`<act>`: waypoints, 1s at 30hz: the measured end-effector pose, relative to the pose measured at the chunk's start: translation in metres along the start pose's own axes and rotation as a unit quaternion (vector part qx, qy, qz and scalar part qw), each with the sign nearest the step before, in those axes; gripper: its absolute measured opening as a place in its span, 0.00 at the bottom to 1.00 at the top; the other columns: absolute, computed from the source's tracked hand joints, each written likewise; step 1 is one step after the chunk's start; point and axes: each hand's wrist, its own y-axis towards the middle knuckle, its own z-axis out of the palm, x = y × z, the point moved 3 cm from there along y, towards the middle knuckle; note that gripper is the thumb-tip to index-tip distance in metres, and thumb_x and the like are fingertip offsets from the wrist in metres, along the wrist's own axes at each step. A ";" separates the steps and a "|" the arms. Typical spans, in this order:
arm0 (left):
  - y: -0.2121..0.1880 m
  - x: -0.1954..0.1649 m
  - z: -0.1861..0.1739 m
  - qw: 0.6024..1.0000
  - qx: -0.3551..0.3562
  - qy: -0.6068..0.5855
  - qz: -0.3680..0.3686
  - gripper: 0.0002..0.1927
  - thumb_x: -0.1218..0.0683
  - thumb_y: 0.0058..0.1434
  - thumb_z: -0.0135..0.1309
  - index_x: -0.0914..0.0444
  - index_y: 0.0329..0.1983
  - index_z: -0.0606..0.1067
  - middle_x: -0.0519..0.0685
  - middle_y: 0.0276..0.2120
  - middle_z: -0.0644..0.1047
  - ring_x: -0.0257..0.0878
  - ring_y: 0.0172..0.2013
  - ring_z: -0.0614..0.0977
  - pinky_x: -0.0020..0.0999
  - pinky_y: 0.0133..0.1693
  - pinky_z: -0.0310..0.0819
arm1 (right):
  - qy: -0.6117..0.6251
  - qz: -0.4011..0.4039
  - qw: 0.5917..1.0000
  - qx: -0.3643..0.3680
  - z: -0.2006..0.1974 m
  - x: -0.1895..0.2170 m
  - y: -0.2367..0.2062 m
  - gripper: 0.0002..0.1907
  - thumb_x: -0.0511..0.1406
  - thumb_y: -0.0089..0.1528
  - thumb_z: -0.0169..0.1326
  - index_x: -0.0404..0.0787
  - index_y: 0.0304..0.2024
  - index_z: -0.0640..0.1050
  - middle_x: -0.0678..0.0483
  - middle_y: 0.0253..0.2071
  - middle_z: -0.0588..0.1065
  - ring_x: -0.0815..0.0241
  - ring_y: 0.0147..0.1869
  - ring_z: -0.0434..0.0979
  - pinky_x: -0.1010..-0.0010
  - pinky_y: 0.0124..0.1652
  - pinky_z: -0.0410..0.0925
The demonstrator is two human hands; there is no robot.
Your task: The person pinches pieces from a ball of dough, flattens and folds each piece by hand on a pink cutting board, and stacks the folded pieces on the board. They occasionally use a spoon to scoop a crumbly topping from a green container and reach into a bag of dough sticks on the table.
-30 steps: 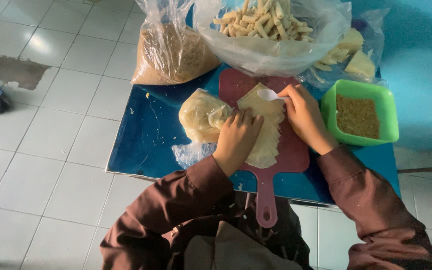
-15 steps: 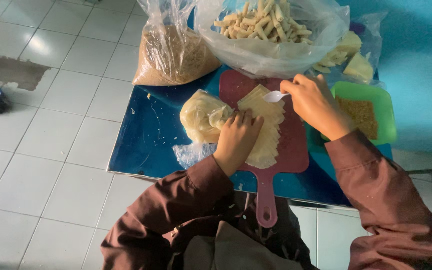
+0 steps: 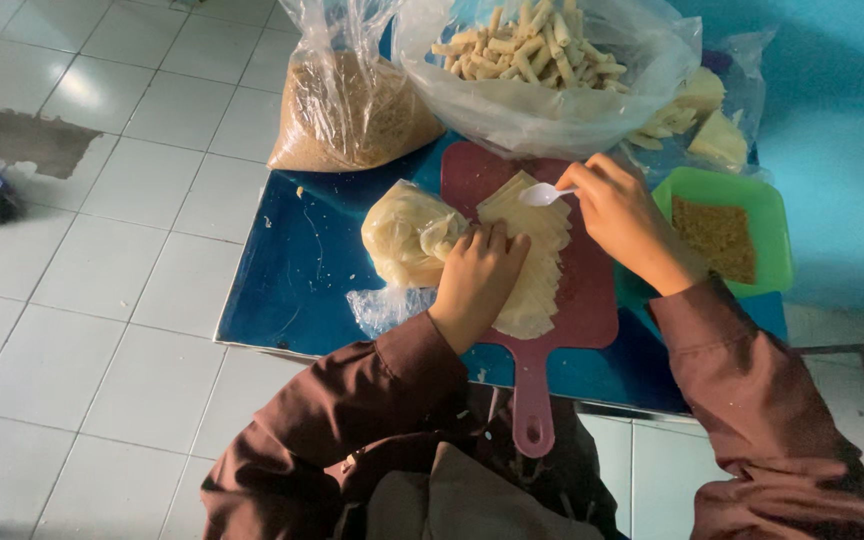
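At centre frame the left hand (image 3: 477,280) lies flat, grip open, on the pale wrapper sheets (image 3: 537,265) on the red cutting board (image 3: 577,300), while the right hand (image 3: 627,225), back from the green tray (image 3: 767,215), pinches a white spoon (image 3: 542,193) over them.

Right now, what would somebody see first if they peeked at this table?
Probably the big clear plastic bag of pale finger-shaped sticks at the far edge of the blue table. Next, the stack of thin pale wrapper sheets on the red plastic cutting board, with the left hand pressing them and the right hand holding a small white plastic spoon.
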 end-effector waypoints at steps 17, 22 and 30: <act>-0.002 0.000 -0.004 1.000 -0.009 0.012 0.008 0.11 0.58 0.58 0.53 0.62 0.45 0.72 0.56 0.45 0.76 0.47 0.48 0.78 0.37 0.51 0.72 | -0.028 0.033 0.997 -0.061 0.032 -0.016 -0.006 0.13 0.20 0.63 0.50 0.38 0.46 0.75 0.45 0.39 0.71 0.40 0.43 0.75 0.53 0.39 0.67; -0.003 0.001 -0.002 1.000 -0.009 0.001 0.008 0.11 0.58 0.59 0.53 0.62 0.46 0.72 0.56 0.45 0.76 0.47 0.49 0.78 0.38 0.51 0.72 | -0.027 0.050 0.996 -0.066 0.035 -0.022 -0.005 0.15 0.20 0.63 0.49 0.39 0.48 0.75 0.45 0.41 0.71 0.41 0.46 0.76 0.54 0.42 0.67; 0.000 -0.001 -0.011 1.000 -0.011 -0.007 0.006 0.11 0.58 0.58 0.53 0.63 0.45 0.72 0.58 0.47 0.76 0.49 0.52 0.77 0.39 0.54 0.71 | -0.103 0.031 0.990 -0.090 0.011 -0.001 -0.011 0.11 0.24 0.66 0.53 0.40 0.50 0.75 0.48 0.41 0.73 0.42 0.47 0.75 0.54 0.46 0.64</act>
